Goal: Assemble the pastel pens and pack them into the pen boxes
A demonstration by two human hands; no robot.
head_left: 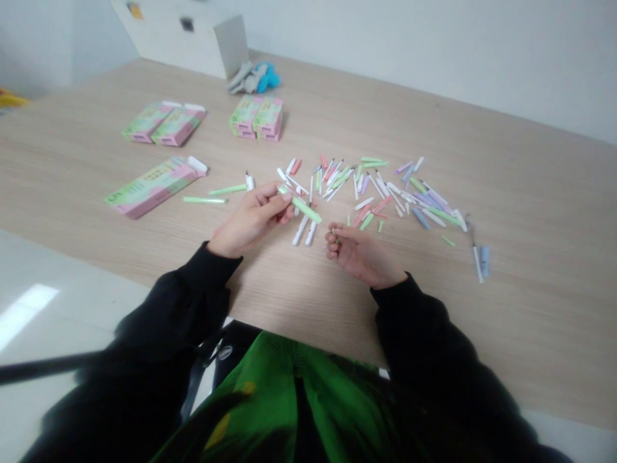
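My left hand pinches a light green pen barrel near one end, so that it slants down to the right. Close by on the right, my right hand has its fingertips pressed together on a small green pen part, mostly hidden by the fingers. The barrel and this part are apart. Just beyond the hands lie scattered pen parts: white caps, green barrels, pink pieces, purple pieces and thin refills. Two green pieces rest left of my left hand.
An open pink-and-green carton lies at the left, with two more cartons behind it. Stacked small cartons stand farther back, near a grey and blue bundle and a white box. A refill lies at the right.
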